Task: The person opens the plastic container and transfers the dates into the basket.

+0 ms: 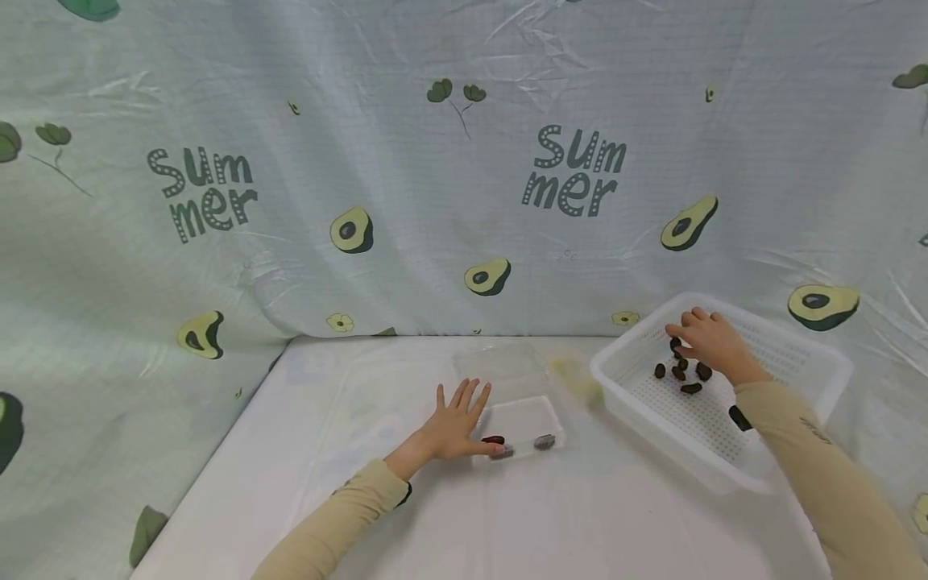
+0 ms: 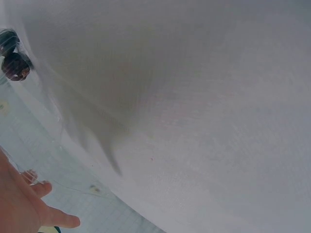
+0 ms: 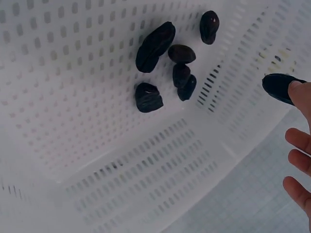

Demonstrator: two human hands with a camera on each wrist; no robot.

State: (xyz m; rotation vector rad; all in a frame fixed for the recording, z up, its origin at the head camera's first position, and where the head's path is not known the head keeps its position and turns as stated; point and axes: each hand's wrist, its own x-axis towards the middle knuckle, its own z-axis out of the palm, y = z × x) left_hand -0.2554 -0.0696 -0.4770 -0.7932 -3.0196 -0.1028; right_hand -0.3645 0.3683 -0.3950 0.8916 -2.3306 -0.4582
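My right hand (image 1: 714, 342) is over the white perforated basket (image 1: 627, 395), pinching a dark date (image 3: 279, 87) between thumb and finger. Several more dark, wrinkled dates (image 3: 148, 98) lie loose on the basket floor below it. Fingers spread, my left hand (image 1: 451, 427) lies at the left side of a clear plastic box (image 1: 525, 415), its thumb along the near side. Inside the box, near its front wall, are a reddish-brown date (image 1: 494, 440) and two that look greyish through the plastic, one at the right (image 1: 544, 442). In the left wrist view, two dates (image 2: 16, 66) show at the edge.
The box's clear lid (image 1: 500, 364) stands folded back behind it. A white-covered table (image 1: 348, 403) carries box and basket. Behind hangs a pale curtain (image 1: 406, 161) printed with avocados. A yellowish patch (image 1: 576, 379) shows between box and basket.
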